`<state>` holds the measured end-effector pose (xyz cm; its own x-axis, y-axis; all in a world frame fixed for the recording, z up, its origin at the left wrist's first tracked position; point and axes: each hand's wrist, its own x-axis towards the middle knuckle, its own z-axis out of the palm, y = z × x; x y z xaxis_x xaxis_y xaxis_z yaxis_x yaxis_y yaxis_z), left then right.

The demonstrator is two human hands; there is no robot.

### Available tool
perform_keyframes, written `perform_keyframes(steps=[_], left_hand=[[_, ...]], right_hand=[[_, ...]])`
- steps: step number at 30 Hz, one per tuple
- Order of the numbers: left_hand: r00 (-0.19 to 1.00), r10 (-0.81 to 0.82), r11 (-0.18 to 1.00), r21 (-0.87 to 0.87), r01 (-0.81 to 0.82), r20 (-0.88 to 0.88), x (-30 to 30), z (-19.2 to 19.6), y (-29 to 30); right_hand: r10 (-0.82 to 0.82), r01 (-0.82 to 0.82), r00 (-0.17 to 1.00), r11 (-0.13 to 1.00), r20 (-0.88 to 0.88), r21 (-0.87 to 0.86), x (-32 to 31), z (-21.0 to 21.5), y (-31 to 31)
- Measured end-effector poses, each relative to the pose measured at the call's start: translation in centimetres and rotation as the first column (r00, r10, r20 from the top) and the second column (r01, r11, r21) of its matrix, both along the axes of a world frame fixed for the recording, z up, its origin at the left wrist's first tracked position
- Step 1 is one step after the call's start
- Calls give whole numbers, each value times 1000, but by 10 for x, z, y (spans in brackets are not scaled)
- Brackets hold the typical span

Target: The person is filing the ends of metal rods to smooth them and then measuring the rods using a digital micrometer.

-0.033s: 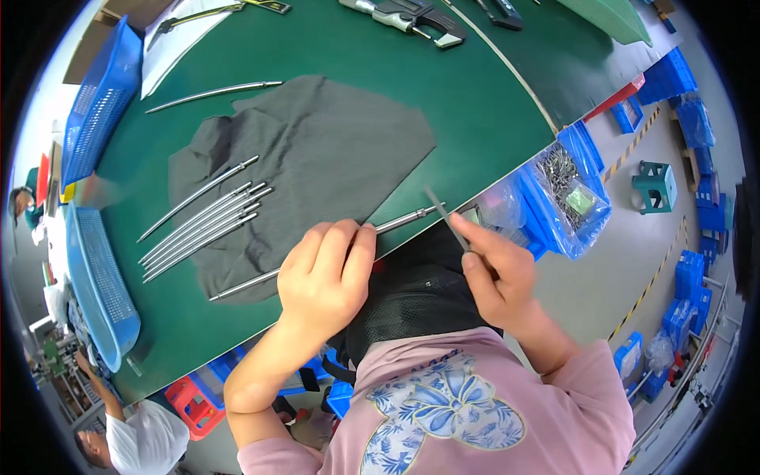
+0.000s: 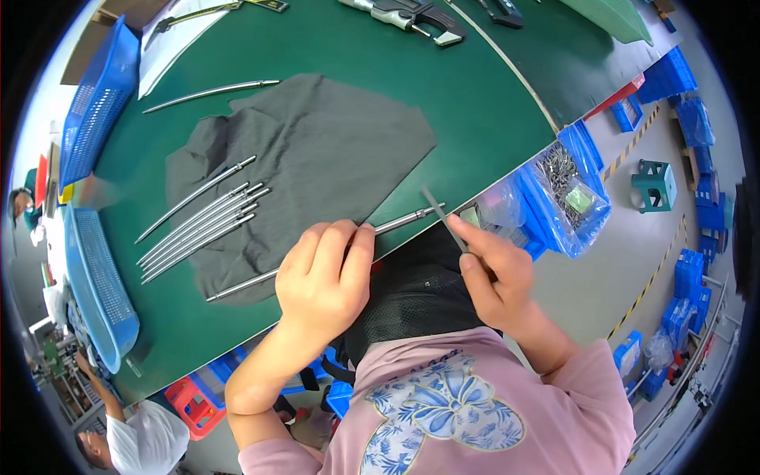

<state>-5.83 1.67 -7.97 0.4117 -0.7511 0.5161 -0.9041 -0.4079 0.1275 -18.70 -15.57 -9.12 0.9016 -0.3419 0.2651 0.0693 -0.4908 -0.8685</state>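
1. Right grip [image 2: 500, 273]: grasping the strip [image 2: 445, 219], thumb and index finger along it. The strip points up and to the left, away from the body.
2. Left grip [image 2: 324, 273]: grasping the long rod [image 2: 408, 219] about midway, back of the hand uppermost. The rod lies beneath the palm, along the near edge of the counter [image 2: 475, 134].
3. Key relation: the rod's long axis runs from lower left to upper right. Its right end lies just beyond the left grip's fingers, and the right grip is nearer to that end. The strip crosses the axis there; contact cannot be confirmed from this view.
4. Right side, beside the counter edge: blue bin [image 2: 532, 226], lined with clear film, holding many small metal parts [image 2: 558, 170] and a pale slip [image 2: 580, 199].
5. Beyond the left grip: a group of loose rods [image 2: 210, 219], side by side, right ends on the grey cloth [image 2: 348, 142], left ends past its edge.
6. Left side: light-blue basket [image 2: 111, 297], contents unclear. Farther up, a second blue basket [image 2: 99, 103], contents also unclear.
7. Far side: single rod [image 2: 210, 93], beyond the cloth; micrometer [image 2: 412, 16], farther still.
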Motion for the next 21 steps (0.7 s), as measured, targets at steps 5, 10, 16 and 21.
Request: perform_keyframes(steps=[5,10,16,21], left_hand=[[975,32,999,-26,-38,-219,-3,15,-11],[944,-79,985,-171,25,-319,-2,4,-29],[888,-38,960,-263,-95,-458,-8,3,-39],[886,-26,950,-288,-122,-462,-8,0,-41]], right_hand=[[-21,23,999,999,-27,39,-4,-7,6],[-54,53,997,998,47,39,-6,-8,14],[-6,7,1000,999,-16,44,-12,-1,11],[-8,8,1000,1000,-11,27,-10,-4,13]])
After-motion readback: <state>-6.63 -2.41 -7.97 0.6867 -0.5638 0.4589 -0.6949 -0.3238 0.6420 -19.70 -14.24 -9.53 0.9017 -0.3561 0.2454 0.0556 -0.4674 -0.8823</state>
